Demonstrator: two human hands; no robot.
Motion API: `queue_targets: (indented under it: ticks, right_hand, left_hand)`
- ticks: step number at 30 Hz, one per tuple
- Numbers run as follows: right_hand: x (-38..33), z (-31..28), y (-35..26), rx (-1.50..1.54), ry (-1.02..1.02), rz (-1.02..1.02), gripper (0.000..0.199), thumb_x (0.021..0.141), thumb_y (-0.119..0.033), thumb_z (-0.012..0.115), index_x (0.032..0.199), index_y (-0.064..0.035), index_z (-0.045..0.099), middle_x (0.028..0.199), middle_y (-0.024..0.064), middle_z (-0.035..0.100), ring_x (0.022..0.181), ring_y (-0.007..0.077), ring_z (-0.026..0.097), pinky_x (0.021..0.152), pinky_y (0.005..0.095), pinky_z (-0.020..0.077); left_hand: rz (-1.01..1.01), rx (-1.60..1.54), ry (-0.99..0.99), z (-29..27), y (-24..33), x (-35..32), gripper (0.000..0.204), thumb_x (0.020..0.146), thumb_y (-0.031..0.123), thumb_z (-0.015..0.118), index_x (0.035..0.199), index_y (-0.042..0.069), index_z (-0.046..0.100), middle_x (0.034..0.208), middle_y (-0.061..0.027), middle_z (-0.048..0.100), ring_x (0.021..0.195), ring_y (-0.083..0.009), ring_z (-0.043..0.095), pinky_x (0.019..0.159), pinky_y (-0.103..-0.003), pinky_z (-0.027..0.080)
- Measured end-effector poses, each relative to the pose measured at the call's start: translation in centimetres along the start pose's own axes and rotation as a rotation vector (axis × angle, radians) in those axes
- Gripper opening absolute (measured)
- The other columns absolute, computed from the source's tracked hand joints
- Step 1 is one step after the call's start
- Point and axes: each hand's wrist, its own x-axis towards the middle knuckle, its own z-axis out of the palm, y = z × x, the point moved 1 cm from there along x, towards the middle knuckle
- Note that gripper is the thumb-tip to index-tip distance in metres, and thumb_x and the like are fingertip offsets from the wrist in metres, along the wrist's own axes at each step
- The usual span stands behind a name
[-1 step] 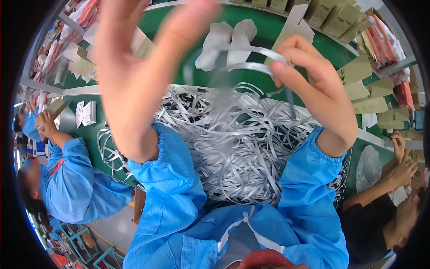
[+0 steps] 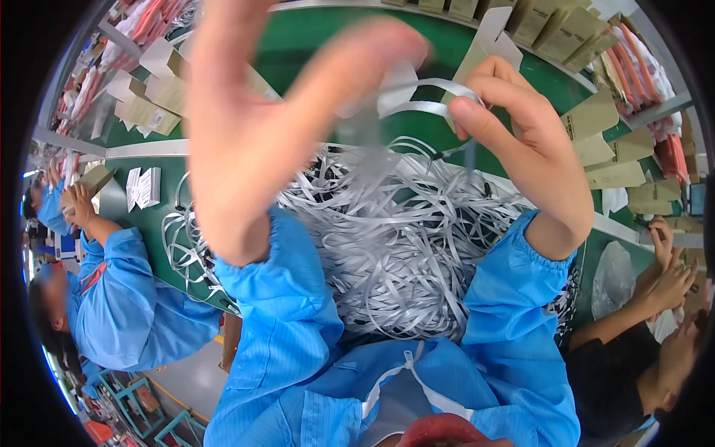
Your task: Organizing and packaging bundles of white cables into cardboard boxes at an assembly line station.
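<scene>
Head view: on the green desk (image 2: 439, 41), a broad heap of white straps (image 2: 395, 253) is spread. The left hand (image 2: 253, 134), blurred, thumb spread wide, has been shifted rightward; its reach to the looped strap (image 2: 417, 106), kept pinched above the heap by the right hand (image 2: 521, 127), is apparently shortened. Dark print on cartons (image 2: 593, 45) cannot be read.

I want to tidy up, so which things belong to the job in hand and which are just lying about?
Likely the job:
white strap, pinched in the right hand
pile of straps

Apparently lying about, untouched by these hands:
cardboard boxes
small white stack
clear plastic bag
</scene>
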Motion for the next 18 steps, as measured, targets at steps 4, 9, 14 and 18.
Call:
queue_targets:
  ticks: [4,9,14,18]
  right_hand:
    - [-0.4,-0.3,-1.5,0.116,-0.017,0.242,0.019,0.104,-0.019,0.063,0.097,-0.0014,0.065,0.081,-0.004,0.055,0.065,0.0054,0.045,0.057,0.0224,0.033]
    - [-0.9,-1.3,-2.0,0.258,0.109,0.389,0.017,0.104,-0.019,0.065,0.099,-0.0025,0.066,0.079,-0.0043,0.058,0.063,0.0061,0.048,0.056,0.0214,0.0372]
    - [-1.8,-3.9,-1.1,0.273,0.342,0.382,0.02,0.1,-0.019,0.07,0.102,0.0009,0.07,0.079,0.0009,0.065,0.068,0.0069,0.064,0.057,0.0204,0.0455]
    - [-1.3,-3.1,-0.5,0.367,0.344,0.312,0.018,0.1,-0.017,0.069,0.103,0.0009,0.07,0.082,0.0024,0.068,0.073,0.0078,0.067,0.058,0.0222,0.0481]
  left_hand:
    - [-0.108,-0.437,-0.435,6.2,-1.1,-1.1,0.066,0.09,0.026,0.081,0.145,0.003,0.052,0.138,-0.0137,0.061,0.124,-0.0197,0.058,0.102,-0.033,0.046]
    - [-0.358,-0.72,-0.665,9.8,-3.7,-2.9,0.062,0.091,0.018,0.08,0.143,0.0,0.053,0.13,-0.0149,0.064,0.118,-0.0185,0.061,0.098,-0.031,0.048]
    - [-0.665,-0.344,-1.606,7.1,-6.8,-0.9,0.049,0.107,0.032,0.056,0.144,0.0,0.053,0.123,-0.0159,0.067,0.108,-0.0208,0.066,0.093,-0.031,0.051]
    - [-0.885,-0.815,-0.898,6.8,-6.6,-3.7,0.06,0.11,0.049,0.039,0.145,0.002,0.052,0.114,-0.0114,0.071,0.101,-0.0182,0.066,0.087,-0.029,0.052]
